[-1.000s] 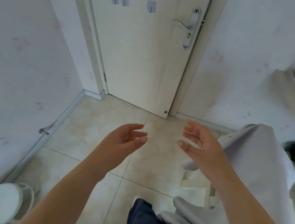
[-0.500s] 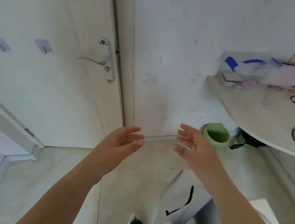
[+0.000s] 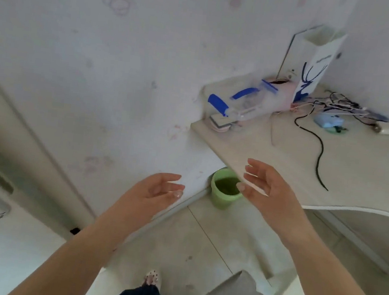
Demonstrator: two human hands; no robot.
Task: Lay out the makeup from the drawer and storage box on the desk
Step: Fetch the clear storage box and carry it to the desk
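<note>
Storage box (image 3: 245,102): clear plastic, blue latches, far left on worktop (image 3: 357,167), against the wall.
Left hand (image 3: 151,193): fingers relaxed, empty, in mid-air.
Right hand (image 3: 268,193): fingers spread, empty, at worktop's near edge.

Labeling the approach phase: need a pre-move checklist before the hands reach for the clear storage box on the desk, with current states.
1. Left hand empty, fingers relaxed: ok.
2. Right hand empty, fingers relaxed: ok.
3. Clear plastic storage box with blue latches in view, at the far left corner of the pale wooden desk: ok.
4. Box lid open or shut: cannot tell, blurred.
5. Bare desk surface beside the black cable for laying out makeup: ok.
6. Drawer located: cannot tell, none seen.
</note>
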